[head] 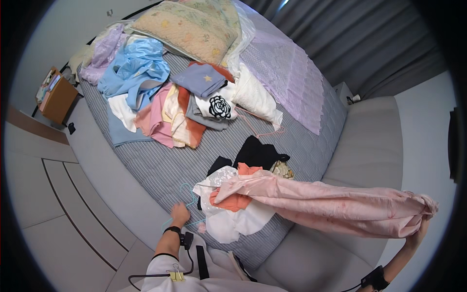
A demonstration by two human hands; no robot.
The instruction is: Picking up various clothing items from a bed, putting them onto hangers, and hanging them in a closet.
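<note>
My left hand (180, 214) is curled over a mint-green clothes hanger (192, 199) near the bed's left edge; the fingertips are hidden. My right hand (419, 231), stretched far out to the right, holds up one bunched end of a long pale pink cloth (335, 208). The cloth's other end trails over a small heap on the bed. That heap has a white garment with a shiny patterned part (222, 177), a coral-orange cloth (233, 200) and a black garment (257, 153). A patterned gold-beige piece (284, 169) shows at its right.
Beyond lies a pile of clothes: light blue satin (146, 54), pink fabric (157, 118), a folded blue-grey cloth with a star (199, 78). A pink hanger (259, 127) lies beside a white bundle (255, 95). A quilted floral pillow (186, 29) and lilac lace cover (288, 76) are farther back.
</note>
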